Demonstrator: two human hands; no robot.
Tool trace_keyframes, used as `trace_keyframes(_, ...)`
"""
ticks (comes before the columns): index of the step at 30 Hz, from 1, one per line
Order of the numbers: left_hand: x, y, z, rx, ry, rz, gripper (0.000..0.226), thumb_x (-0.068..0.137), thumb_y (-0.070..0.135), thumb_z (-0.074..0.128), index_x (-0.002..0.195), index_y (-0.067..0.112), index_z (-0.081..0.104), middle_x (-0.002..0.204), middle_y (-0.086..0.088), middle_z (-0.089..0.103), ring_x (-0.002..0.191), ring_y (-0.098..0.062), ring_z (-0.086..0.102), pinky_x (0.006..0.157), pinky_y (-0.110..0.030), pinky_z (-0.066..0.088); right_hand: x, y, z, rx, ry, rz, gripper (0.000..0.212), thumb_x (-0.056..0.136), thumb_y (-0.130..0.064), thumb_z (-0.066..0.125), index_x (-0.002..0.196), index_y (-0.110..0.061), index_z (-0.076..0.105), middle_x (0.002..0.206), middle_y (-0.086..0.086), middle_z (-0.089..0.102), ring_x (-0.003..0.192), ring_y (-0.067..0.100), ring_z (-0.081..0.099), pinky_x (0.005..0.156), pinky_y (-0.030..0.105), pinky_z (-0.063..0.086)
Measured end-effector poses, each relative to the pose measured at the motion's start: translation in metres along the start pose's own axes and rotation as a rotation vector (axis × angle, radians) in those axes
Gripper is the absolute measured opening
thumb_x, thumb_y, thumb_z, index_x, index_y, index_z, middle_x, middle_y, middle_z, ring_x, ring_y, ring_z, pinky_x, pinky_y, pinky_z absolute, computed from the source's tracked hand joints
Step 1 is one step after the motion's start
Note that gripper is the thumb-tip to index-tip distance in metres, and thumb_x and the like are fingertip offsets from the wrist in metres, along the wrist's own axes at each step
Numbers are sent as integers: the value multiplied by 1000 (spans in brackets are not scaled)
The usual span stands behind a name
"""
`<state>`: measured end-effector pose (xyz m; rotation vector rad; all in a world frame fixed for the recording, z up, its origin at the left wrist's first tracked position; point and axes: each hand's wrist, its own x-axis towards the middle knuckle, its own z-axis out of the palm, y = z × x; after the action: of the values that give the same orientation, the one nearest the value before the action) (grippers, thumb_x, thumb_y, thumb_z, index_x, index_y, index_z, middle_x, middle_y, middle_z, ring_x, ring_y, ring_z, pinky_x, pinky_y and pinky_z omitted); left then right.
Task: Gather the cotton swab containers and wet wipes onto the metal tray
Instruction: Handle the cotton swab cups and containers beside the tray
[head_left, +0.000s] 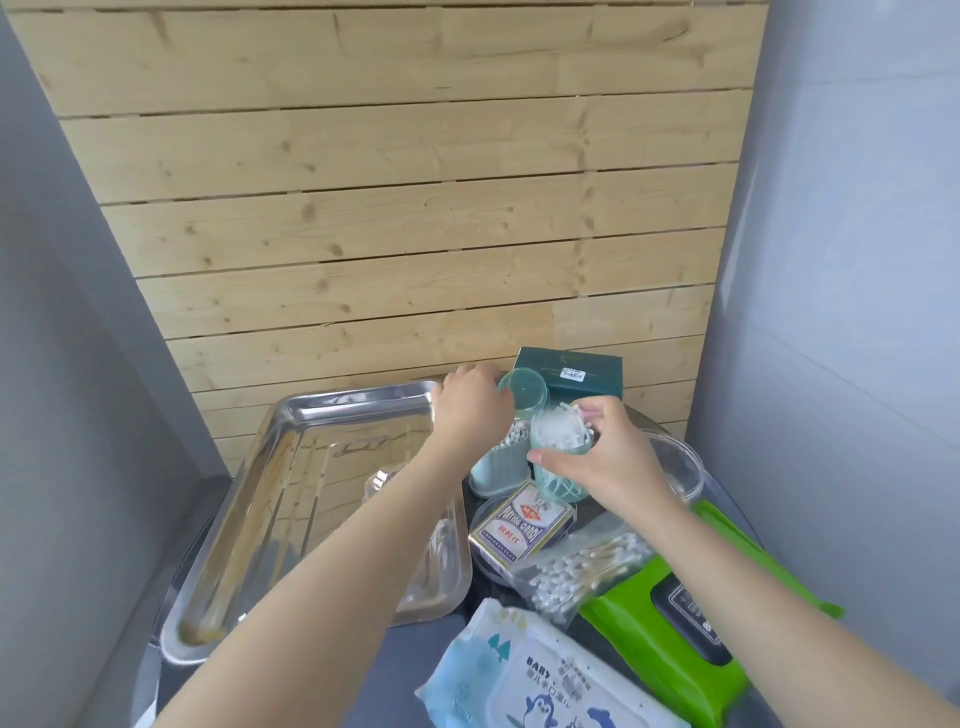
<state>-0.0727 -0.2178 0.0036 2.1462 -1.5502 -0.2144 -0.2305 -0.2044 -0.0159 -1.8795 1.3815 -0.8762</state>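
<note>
First pick-up step: my right hand (608, 457) gripped the teal swab container (558, 467), left hand (470, 410) curled round the one (523, 392) at its 11 o'clock. Metal tray (311, 415) sat bare at 9 o'clock; next, lift both across.

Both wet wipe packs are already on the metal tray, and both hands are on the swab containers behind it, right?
Not quite. The head view shows the green wipe pack and blue baby wipe pack off the metal tray, to its right. Left hand and right hand are on the swab containers.
</note>
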Motion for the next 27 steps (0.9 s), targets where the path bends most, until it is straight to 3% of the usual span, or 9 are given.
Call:
trace_keyframes(2,22,7,12,-31,-69,-19,40,95,20,40,132,14,50,133,-13,53,120,-34,48,100,-42,39,5,5,1,-35,8,-4,76,63,-46,81,124,-20,44,126,-3,57,111,15,54,83,26,41)
trace_keyframes(5,44,15,26,-26,-155,-50,46,98,29,39,143,21,39,140,-9,50,127,-32,45,107,-42,34,8,11,-2,-20,-29,-24,74,67,-48,78,126,-22,42,129,-4,55,117,15,51,85,25,39)
trace_keyframes(8,52,14,33,-35,-120,-58,42,97,33,43,138,25,47,134,-4,57,123,-28,50,105,-39,28,7,13,-3,-2,-64,-44,76,69,-48,77,130,-22,40,132,-3,53,119,12,49,85,20,35)
trace_keyframes(10,51,11,32,-68,-78,-52,36,95,33,48,128,23,58,126,-5,63,114,-27,56,103,-39,33,6,14,-2,4,-56,-31,80,67,-50,77,131,-21,40,133,-2,53,121,14,50,86,20,36)
trace_keyframes(12,48,9,25,-140,-76,-50,28,93,27,53,116,17,66,111,-8,67,96,-29,59,87,-35,45,4,13,-2,31,-44,-9,83,64,-51,78,131,-21,40,131,-3,55,117,14,52,85,22,39)
trace_keyframes(14,44,11,12,-228,-105,-69,21,91,23,55,101,9,67,86,-8,64,78,-27,55,64,-28,44,2,9,-4,70,-41,17,87,63,-53,78,133,-21,39,131,-4,54,117,15,52,86,24,41)
trace_keyframes(18,21,16,-25,-541,-127,-173,16,90,23,60,91,7,65,79,-8,62,67,-26,61,67,-34,57,-6,-2,-9,145,-53,23,90,65,-53,76,138,-18,36,125,-7,51,117,13,48,86,24,36)
trace_keyframes(23,-38,10,-54,-984,-315,-352,20,91,11,57,104,-2,64,86,-10,62,69,-25,67,63,-39,62,-26,-15,-16,134,-123,-63,88,67,-63,61,139,-22,33,132,-7,47,125,17,45,86,25,34)
trace_keyframes(27,-76,-13,-64,-1259,-367,-451,21,91,9,55,109,-3,58,101,-21,62,81,-31,68,64,-38,62,-40,-26,-19,55,-253,-133,119,43,-89,38,143,-26,24,130,-14,38,119,6,38,85,21,31)
